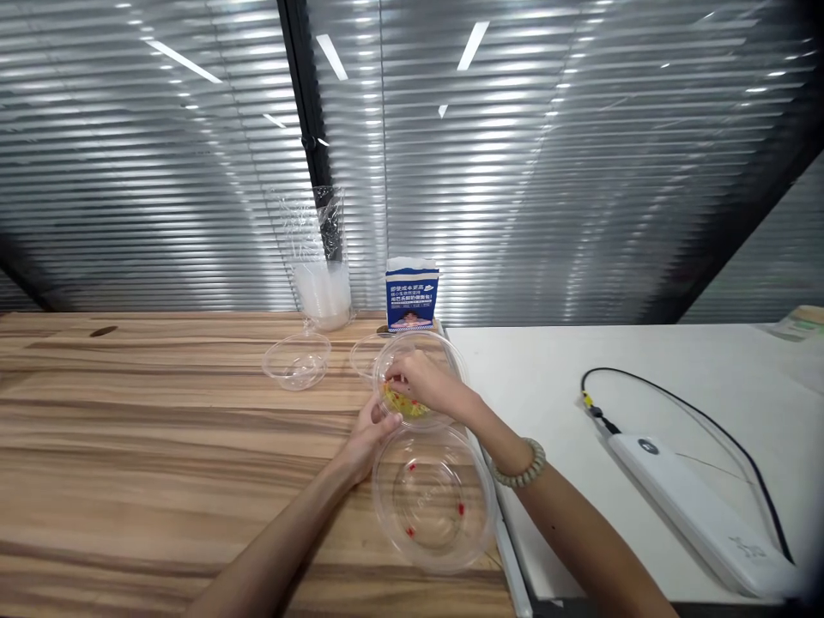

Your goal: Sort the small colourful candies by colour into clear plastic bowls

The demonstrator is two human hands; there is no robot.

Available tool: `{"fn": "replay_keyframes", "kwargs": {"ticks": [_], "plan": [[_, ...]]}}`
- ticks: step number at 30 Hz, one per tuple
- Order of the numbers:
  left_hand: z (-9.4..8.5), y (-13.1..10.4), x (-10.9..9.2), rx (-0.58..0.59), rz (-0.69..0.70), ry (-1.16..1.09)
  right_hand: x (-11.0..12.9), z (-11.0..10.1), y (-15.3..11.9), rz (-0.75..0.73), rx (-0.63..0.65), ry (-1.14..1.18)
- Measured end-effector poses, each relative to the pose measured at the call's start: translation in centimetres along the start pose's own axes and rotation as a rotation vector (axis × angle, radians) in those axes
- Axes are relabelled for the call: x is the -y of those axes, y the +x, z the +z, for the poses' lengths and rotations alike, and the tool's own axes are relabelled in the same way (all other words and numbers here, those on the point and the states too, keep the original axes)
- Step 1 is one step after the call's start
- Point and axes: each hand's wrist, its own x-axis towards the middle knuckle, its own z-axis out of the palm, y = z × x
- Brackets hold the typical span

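Note:
My left hand (373,436) grips the near left rim of a clear plastic bowl (454,365), thumb on the edge. The bowl is tilted toward me, and small yellow pieces mixed with red ones (412,407) lie in its lower part. Inside it, my right hand (421,380) has its fingers drawn together at the pieces; whatever they pinch is hidden. A bracelet is on the right wrist. Closer to me stands a second round clear plastic bowl (434,549), with a few red bits (461,509) on its bottom.
Two more clear bowls stand behind: one at the left (296,365), one partly hidden (364,356). A plastic bag of white containers (324,296) and a blue packet (412,296) stand by the blinds. On the white table (534,378) lies a white device (695,506) with a black cable.

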Motion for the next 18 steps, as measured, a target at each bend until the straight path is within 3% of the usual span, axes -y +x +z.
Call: {"fn": "replay_keyframes", "kwargs": {"ticks": [11, 18], "plan": [[-0.3, 0.0, 0.1, 0.002, -0.014, -0.008, 0.8, -0.1, -0.3, 0.043, 0.067, -0.098], [-0.3, 0.0, 0.1, -0.017, -0.016, -0.017, 0.8, -1.4, -0.9, 0.055, 0.052, -0.136]]}}
